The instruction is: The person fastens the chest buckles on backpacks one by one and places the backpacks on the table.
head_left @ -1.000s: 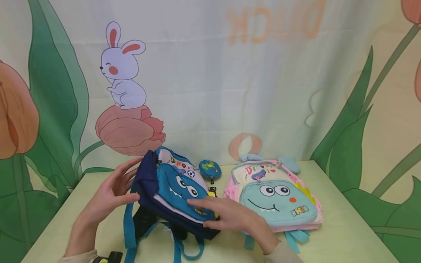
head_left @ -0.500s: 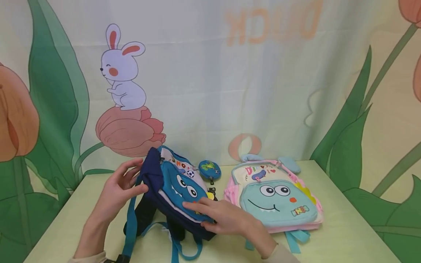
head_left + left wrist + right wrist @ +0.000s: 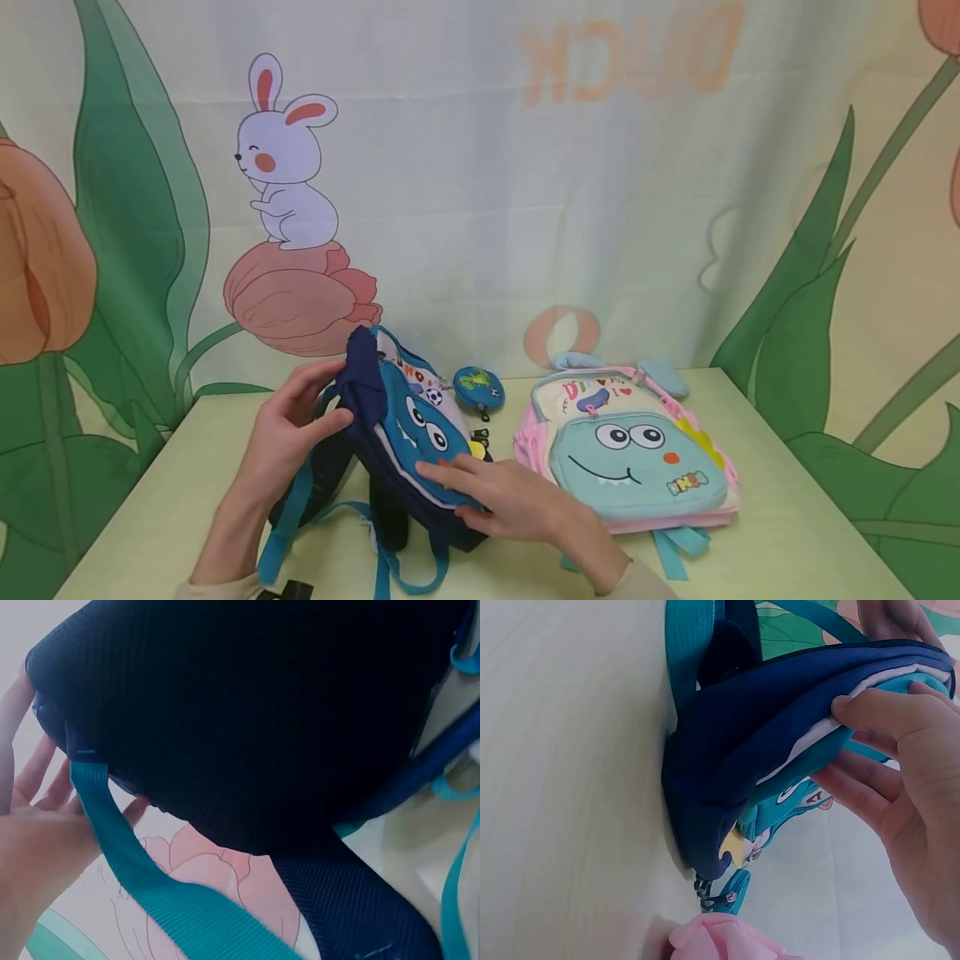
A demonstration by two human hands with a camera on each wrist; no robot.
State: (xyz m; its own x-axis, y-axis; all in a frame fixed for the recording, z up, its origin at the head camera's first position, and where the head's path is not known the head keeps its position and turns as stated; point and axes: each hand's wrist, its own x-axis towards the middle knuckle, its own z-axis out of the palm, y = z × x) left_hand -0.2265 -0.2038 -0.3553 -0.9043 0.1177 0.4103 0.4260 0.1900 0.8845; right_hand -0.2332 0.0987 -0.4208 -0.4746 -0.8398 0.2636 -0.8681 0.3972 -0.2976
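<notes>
A blue child's backpack (image 3: 423, 425) with a cartoon dinosaur face leans tilted on the table, its lower right corner down. My left hand (image 3: 288, 433) holds its navy side, thumb toward me and fingers curled behind. In the left wrist view, the dark padded back (image 3: 247, 712) and a teal strap (image 3: 112, 825) cover much of that hand's work. My right hand (image 3: 513, 496) grips the lower front pocket. In the right wrist view its thumb (image 3: 877, 712) lies along the white trim (image 3: 810, 742) while the fingers rest over the pocket's face.
To the right lies a pink and mint dinosaur backpack (image 3: 637, 467), with its straps (image 3: 678, 550) toward me. A small round blue pouch (image 3: 478, 389) sits behind the blue backpack. Behind the pale green table (image 3: 157, 492) hangs a printed curtain (image 3: 465, 208) with a rabbit and flowers.
The blue backpack's left side has been raised and swung to the right, so its front shows more obliquely. My left hand moved right with it; the right hand keeps nearly its place.
</notes>
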